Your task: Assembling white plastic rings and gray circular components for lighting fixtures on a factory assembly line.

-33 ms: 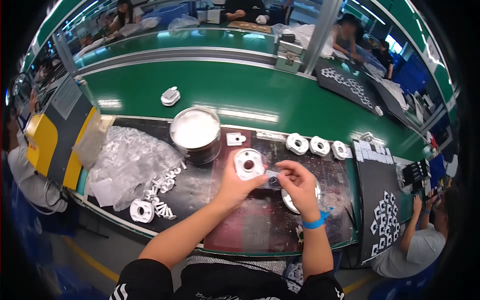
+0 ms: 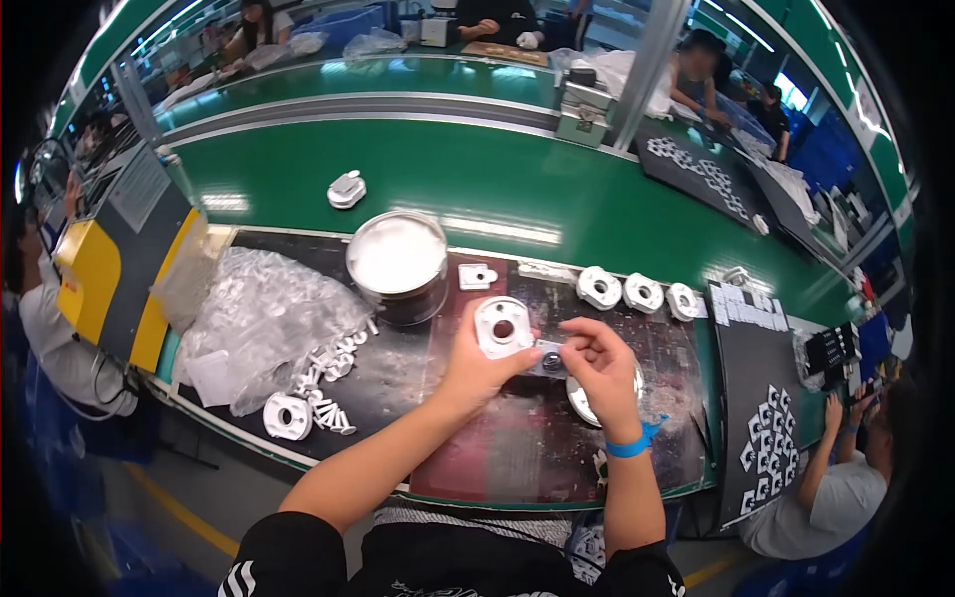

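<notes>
My left hand [image 2: 477,368] holds a white round plastic part [image 2: 502,326] with a hole in its middle, raised above the dark work mat [image 2: 517,448]. My right hand [image 2: 600,370], with a blue wristband [image 2: 633,445], pinches a small grey piece [image 2: 550,359] against the lower right edge of that part. A round metal lid [image 2: 582,401] lies on the mat under my right hand. Behind my hands stands a metal tin [image 2: 398,264] with white contents.
A clear bag of white parts [image 2: 261,313] and loose white pieces [image 2: 328,383] lie left. Three white round parts [image 2: 643,293] line up at right. One white part [image 2: 346,189] rides the green conveyor. A neighbouring person [image 2: 846,488] works beside a black tray [image 2: 766,448].
</notes>
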The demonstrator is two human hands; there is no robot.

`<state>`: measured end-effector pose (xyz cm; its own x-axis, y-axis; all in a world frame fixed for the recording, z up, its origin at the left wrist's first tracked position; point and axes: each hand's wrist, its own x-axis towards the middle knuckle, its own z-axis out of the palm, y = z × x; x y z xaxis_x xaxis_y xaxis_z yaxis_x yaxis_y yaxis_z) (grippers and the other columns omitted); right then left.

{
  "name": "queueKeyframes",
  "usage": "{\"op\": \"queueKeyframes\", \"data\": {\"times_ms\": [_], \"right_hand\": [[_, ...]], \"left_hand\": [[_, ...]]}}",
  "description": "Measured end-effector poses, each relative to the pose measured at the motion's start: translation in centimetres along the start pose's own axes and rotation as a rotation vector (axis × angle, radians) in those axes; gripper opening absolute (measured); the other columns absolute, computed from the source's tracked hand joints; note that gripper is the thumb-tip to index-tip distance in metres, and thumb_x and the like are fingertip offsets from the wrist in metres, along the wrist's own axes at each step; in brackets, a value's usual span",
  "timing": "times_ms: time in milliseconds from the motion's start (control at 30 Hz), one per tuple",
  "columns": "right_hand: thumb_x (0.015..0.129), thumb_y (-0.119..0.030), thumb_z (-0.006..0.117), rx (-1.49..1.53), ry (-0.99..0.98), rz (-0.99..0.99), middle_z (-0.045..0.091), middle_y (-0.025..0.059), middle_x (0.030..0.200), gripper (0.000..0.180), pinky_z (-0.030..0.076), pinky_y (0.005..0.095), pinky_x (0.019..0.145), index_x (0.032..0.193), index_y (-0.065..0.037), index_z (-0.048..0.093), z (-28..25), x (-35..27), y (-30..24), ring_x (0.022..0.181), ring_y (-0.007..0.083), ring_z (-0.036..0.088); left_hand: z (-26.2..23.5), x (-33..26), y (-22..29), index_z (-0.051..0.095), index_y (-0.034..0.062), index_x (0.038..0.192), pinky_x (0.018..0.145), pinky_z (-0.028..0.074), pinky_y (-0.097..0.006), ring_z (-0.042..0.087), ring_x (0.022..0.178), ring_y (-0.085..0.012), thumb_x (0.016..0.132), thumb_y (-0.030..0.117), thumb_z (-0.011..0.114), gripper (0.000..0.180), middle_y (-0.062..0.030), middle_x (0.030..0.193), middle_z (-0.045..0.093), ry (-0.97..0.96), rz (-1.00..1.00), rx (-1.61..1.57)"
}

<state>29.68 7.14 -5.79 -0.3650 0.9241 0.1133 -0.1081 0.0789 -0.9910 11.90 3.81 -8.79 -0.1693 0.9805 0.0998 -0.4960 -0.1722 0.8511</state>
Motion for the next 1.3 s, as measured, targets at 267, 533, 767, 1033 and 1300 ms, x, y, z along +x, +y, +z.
{"op": "queueKeyframes", "data": {"times_ms": [267,533,767,1033,1300], "right_hand": [[0.072,0.001,0.079,-0.137,-0.153,-0.253,0.057,0.0094,0.122,0.059,0.047,0.0282,0.086,0.126,-0.001,0.057,0.4,0.0,1.0,0.109,0.0175,0.056],[0.079,-0.004,0.075,0.056,-0.088,-0.271,0.059,0.0141,0.125,0.055,0.044,0.0349,0.100,0.128,0.005,0.052,0.6,0.2,1.2,0.113,0.0200,0.058],[0.066,-0.002,0.079,-0.784,-0.006,-0.582,0.061,0.0136,0.106,0.049,0.051,0.0358,0.083,0.113,-0.003,0.066,-0.1,0.1,-1.5,0.095,0.0279,0.062],[0.065,0.000,0.079,-0.801,-0.124,-0.584,0.061,0.0124,0.105,0.054,0.052,0.0357,0.080,0.117,-0.005,0.066,-0.3,0.5,-1.2,0.093,0.0272,0.062],[0.064,-0.001,0.081,-0.727,-0.036,-0.518,0.067,0.0120,0.101,0.071,0.053,0.0348,0.082,0.130,-0.007,0.055,0.4,0.4,-0.5,0.093,0.0256,0.066]], "left_hand": [[-0.4,0.0,-0.9,0.049,0.0080,0.121,0.080,0.058,-0.034,0.066,0.099,-0.0208,0.085,-0.004,0.066,0.042,-0.0095,0.110,0.066,0.076,-0.344,-0.397],[0.4,-0.3,1.3,0.042,0.0092,0.126,0.079,0.058,-0.034,0.065,0.099,-0.0212,0.087,-0.003,0.065,0.047,-0.0104,0.114,0.062,0.075,-0.390,-0.275],[0.2,-0.3,0.6,0.033,0.0116,0.139,0.069,0.053,-0.030,0.062,0.095,-0.0188,0.088,0.007,0.051,0.055,-0.0096,0.118,0.056,-0.130,-0.460,0.016],[-0.3,-0.5,0.0,0.031,0.0135,0.143,0.068,0.051,-0.027,0.057,0.095,-0.0153,0.088,0.012,0.058,0.061,-0.0085,0.121,0.052,-0.278,-0.364,0.170],[0.4,-0.7,-0.4,0.029,0.0070,0.140,0.073,0.052,-0.028,0.055,0.104,-0.0151,0.095,0.023,0.062,0.059,-0.0086,0.120,0.052,-0.225,-0.269,0.174]]}}
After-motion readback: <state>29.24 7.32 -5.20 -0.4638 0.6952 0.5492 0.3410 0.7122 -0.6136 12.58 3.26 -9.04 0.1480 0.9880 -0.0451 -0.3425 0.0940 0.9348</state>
